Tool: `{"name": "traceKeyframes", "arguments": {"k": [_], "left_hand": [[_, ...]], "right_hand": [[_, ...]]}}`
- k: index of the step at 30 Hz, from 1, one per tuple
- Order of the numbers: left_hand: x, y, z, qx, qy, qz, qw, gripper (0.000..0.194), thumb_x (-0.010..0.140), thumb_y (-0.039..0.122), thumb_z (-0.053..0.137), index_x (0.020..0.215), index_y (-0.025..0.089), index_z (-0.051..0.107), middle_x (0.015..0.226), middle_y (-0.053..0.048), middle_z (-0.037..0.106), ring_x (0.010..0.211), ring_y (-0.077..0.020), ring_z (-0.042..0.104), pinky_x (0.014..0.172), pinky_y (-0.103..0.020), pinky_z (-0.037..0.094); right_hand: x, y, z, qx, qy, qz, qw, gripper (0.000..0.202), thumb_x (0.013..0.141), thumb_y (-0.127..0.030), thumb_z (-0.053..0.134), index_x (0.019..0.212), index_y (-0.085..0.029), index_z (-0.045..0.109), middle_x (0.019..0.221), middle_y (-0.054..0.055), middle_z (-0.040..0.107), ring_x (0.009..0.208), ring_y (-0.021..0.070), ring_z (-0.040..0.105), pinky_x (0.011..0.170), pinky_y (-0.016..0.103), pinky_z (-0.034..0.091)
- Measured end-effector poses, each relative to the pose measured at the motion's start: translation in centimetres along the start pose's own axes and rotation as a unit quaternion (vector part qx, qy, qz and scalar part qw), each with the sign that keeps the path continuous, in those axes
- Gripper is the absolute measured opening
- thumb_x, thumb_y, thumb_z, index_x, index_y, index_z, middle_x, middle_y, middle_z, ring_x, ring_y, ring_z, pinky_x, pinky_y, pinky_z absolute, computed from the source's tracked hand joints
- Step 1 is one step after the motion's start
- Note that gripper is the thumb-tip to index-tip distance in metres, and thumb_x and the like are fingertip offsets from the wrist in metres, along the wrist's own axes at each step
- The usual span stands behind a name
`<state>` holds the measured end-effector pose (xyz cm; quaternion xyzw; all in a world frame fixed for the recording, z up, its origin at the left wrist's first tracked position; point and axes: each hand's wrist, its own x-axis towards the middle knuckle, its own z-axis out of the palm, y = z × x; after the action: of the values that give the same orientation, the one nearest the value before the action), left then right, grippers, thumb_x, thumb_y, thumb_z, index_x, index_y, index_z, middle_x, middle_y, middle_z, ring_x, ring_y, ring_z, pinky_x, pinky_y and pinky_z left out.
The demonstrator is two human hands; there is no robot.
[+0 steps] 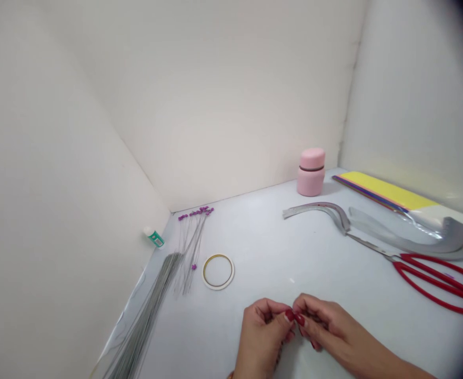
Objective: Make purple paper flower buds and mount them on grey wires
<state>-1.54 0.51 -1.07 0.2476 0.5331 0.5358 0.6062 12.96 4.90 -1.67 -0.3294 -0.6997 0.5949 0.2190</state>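
Observation:
My left hand (263, 332) and my right hand (326, 329) meet low in the view, right of centre. Both are closed, thumbs pinched against fingers, with the tips touching. Whatever lies between the fingertips is too small and hidden to name. A roll of white tape (218, 272) lies flat to the left of my hands. Further left are thin wires with purple tips (202, 210) and a thick bundle of grey wires (147, 316).
Red-handled scissors (436, 279) lie at the right, beside curved silvery strips (326, 207). Behind them are a pink jar (311, 173) and yellow sheets (389, 190). A green and white tube (154, 237) is at the table's left edge. Walls enclose the back and sides.

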Motion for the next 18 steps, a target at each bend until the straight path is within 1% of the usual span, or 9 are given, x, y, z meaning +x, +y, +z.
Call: {"name": "traceKeyframes", "arguments": {"k": [2, 5, 8, 11, 13, 18], "left_hand": [[-0.04, 0.18, 0.11, 0.0, -0.008, 0.0, 1.0, 0.026, 0.055, 0.032, 0.078, 0.063, 0.01, 0.065, 0.052, -0.002, 0.062, 0.046, -0.0089, 0.05, 0.05, -0.022, 0.035], [0.03, 0.33, 0.12, 0.002, -0.025, 0.004, 1.0, 0.027, 0.059, 0.032, 0.075, 0.071, 0.01, 0.066, 0.056, -0.004, 0.064, 0.05, -0.0108, 0.053, 0.055, -0.024, 0.039], [0.15, 0.16, -0.07, 0.031, -0.02, 0.026, 0.999, 0.022, 0.062, 0.029, 0.073, 0.072, 0.011, 0.068, 0.058, -0.003, 0.064, 0.051, -0.011, 0.053, 0.055, -0.023, 0.039], [0.14, -0.06, -0.21, 0.071, -0.007, 0.055, 0.996, 0.015, 0.065, 0.025, 0.071, 0.069, 0.011, 0.068, 0.058, -0.002, 0.063, 0.053, -0.0112, 0.051, 0.054, -0.022, 0.037], [0.06, -0.06, -0.17, 0.091, -0.001, 0.07, 0.993, 0.012, 0.067, 0.023, 0.069, 0.069, 0.011, 0.068, 0.058, -0.002, 0.063, 0.054, -0.0109, 0.05, 0.054, -0.022, 0.036], [-0.14, 0.2, 0.01, 0.115, -0.007, 0.08, 0.99, 0.009, 0.069, 0.021, 0.066, 0.07, 0.011, 0.067, 0.06, -0.002, 0.063, 0.055, -0.0109, 0.05, 0.055, -0.022, 0.037]], "right_hand": [[0.05, -0.18, -0.01, 0.019, 0.001, 0.001, 1.0, 0.025, 0.087, -0.039, 0.043, 0.075, -0.018, 0.049, 0.064, 0.0, 0.051, 0.055, 0.0115, 0.045, 0.053, 0.023, 0.036], [0.15, -0.4, -0.08, 0.062, 0.009, 0.014, 0.998, 0.024, 0.086, -0.039, 0.044, 0.074, -0.018, 0.047, 0.066, 0.0, 0.052, 0.052, 0.0105, 0.045, 0.051, 0.022, 0.036], [0.21, -0.46, -0.12, 0.082, 0.012, 0.024, 0.996, 0.024, 0.084, -0.04, 0.047, 0.073, -0.018, 0.046, 0.066, -0.001, 0.052, 0.051, 0.0099, 0.045, 0.049, 0.022, 0.035], [0.19, -0.41, -0.07, 0.068, 0.017, 0.018, 0.997, 0.024, 0.083, -0.04, 0.048, 0.073, -0.018, 0.047, 0.062, -0.002, 0.049, 0.051, 0.0101, 0.044, 0.049, 0.022, 0.035], [0.17, -0.37, -0.03, 0.045, 0.025, 0.015, 0.999, 0.021, 0.084, -0.036, 0.047, 0.072, -0.018, 0.047, 0.058, -0.004, 0.046, 0.051, 0.0103, 0.044, 0.049, 0.022, 0.035], [0.06, -0.26, -0.13, 0.005, 0.028, 0.005, 1.0, 0.015, 0.084, -0.025, 0.045, 0.071, -0.019, 0.047, 0.055, -0.005, 0.044, 0.051, 0.0107, 0.044, 0.05, 0.022, 0.035]]}}
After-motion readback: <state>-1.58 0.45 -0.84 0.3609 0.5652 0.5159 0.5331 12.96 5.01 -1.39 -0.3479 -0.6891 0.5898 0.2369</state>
